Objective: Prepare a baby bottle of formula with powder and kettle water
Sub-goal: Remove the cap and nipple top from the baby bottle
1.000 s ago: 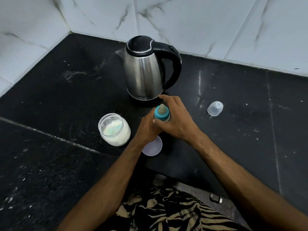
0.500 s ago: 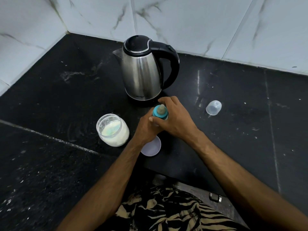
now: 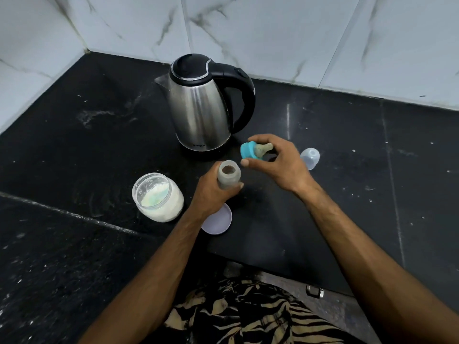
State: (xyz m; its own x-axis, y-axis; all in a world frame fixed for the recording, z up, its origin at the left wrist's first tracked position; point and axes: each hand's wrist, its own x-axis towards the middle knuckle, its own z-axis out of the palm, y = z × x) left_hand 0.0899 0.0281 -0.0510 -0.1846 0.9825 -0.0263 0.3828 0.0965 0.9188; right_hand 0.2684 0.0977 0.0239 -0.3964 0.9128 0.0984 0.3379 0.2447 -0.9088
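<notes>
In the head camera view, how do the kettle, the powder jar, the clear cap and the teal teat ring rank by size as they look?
1. kettle, by far largest.
2. powder jar.
3. teal teat ring and clear cap look alike; the ring is held up nearer the camera, so I won't rank them.

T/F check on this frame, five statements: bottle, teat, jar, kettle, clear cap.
1. The left hand grips the open bottle. True.
2. The teal teat ring sits screwed on the bottle. False: the right hand holds it off, beside the bottle.
3. The powder jar is lidded. False: it stands open; a lid lies nearby on the counter.
4. The kettle stands behind the hands, lid closed. True.
5. The clear cap covers the teat. False: it lies on the counter.
</notes>
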